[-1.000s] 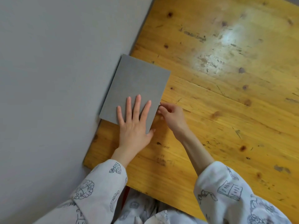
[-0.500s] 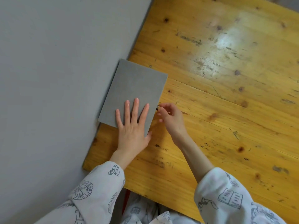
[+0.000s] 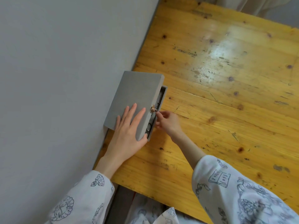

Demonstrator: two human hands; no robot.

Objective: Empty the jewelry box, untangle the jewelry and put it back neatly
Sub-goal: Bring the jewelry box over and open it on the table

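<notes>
A flat grey jewelry box point(image 3: 137, 94) lies at the left edge of the wooden table point(image 3: 226, 110), against the wall. Its lid is raised a little along the right side, above the base point(image 3: 163, 94). Dark jewelry point(image 3: 149, 125) shows dimly in the gap. My left hand point(image 3: 127, 136) lies on the lid with straight fingers, and its thumb is tucked under the lid's near corner. My right hand point(image 3: 168, 122) pinches a small part at the gold clasp point(image 3: 152, 109) on the lid's right edge.
A grey wall point(image 3: 64, 78) runs along the table's left side, close behind the box. The scratched wooden top stretches to the right and far side. Pale cloth point(image 3: 267, 7) hangs beyond the far edge.
The lid was flat and closed before; now its right side is lifted and the clasp is undone. My left thumb has moved under the lid's corner. The view has shifted.
</notes>
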